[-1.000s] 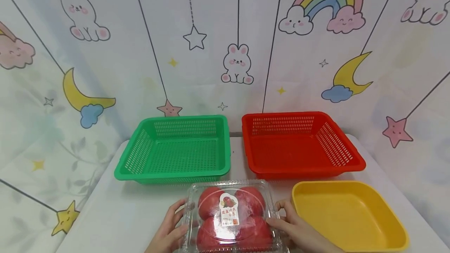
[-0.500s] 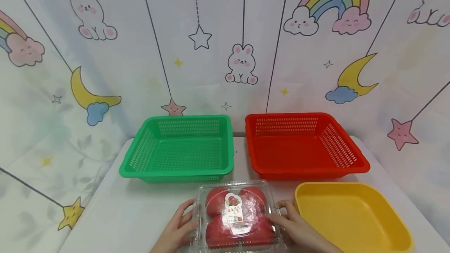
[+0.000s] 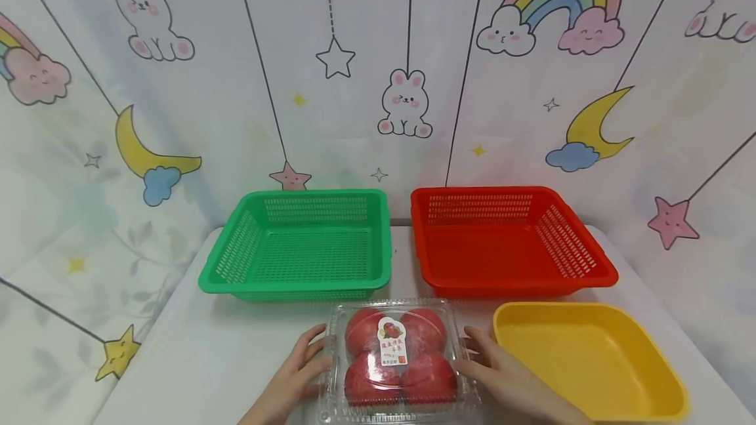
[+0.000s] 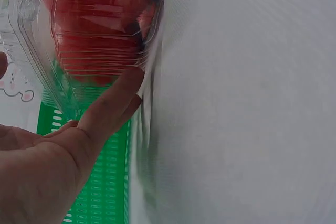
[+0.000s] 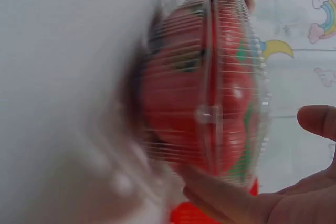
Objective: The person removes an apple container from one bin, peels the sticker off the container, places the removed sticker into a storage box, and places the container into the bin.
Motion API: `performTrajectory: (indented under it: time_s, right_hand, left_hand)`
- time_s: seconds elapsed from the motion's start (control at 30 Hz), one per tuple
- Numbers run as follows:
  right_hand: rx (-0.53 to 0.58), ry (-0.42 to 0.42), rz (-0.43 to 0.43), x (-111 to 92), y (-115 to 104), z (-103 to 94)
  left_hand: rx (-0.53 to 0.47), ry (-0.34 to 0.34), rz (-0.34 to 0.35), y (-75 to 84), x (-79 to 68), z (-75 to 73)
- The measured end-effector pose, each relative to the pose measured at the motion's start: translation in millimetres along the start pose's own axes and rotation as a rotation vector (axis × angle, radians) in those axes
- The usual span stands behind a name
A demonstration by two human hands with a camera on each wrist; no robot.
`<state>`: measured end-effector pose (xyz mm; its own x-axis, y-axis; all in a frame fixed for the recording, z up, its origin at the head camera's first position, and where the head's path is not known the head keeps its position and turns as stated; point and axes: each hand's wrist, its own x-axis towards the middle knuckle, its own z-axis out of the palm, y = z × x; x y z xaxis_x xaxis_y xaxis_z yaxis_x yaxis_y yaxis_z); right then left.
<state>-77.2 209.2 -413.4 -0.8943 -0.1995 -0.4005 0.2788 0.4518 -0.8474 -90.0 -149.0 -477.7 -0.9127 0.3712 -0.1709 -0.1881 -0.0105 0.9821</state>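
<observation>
A clear plastic clamshell box [image 3: 392, 399] with several red apples [image 3: 428, 379] inside lies on the table at the front middle. A white label [image 3: 392, 344] with print sits on its lid. My left hand [image 3: 301, 372] is at the box's left side; in the left wrist view its straight fingers [image 4: 113, 103] touch or nearly touch the wall low down. On the opposite side my right hand [image 3: 493, 372] has its fingertips by the wall. In the right wrist view, which is blurred, the right thumb [image 5: 317, 121] stands apart from the box.
A green basket [image 3: 295, 294] stands at the back left and a red basket [image 3: 514, 290] at the back right. The yellow tray [image 3: 590, 359] is just right of my right hand. Behind the white table [image 3: 212, 359] hangs a patterned curtain [image 3: 354, 12].
The view has shifted slightly. Both hands stay beside the box of apples, and my right thumb has come off the lid's edge.
</observation>
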Motion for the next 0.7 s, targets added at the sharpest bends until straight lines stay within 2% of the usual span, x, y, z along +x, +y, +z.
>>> performTrajectory:
  time_s: [0.1,0.17,0.23,0.33,0.5,0.6,0.7]
  right_hand:
    - [0.035,-0.004,-0.143,-1.8,-10.0,-4.9]
    - [0.058,0.009,-0.204,-1.4,-15.7,-7.8]
    - [0.067,0.049,-0.235,0.2,-20.2,-8.8]
    - [0.076,0.118,-0.228,4.4,-25.6,-7.1]
    - [0.095,0.238,-0.301,17.0,-31.8,-0.1]
    - [0.108,0.264,-0.347,25.0,-35.7,4.1]
    - [0.101,0.239,-0.378,31.3,-41.2,8.9]
  left_hand:
    - [0.006,0.046,0.015,4.7,3.8,0.2]
    - [0.019,0.086,0.037,7.3,7.1,1.0]
    - [0.037,0.124,0.063,8.6,11.0,2.0]
    - [0.067,0.167,0.111,8.9,17.4,3.7]
    - [0.09,0.189,0.177,7.8,28.3,7.1]
    - [0.1,0.197,0.182,7.1,33.6,9.4]
    - [0.115,0.2,0.179,6.4,36.4,10.5]
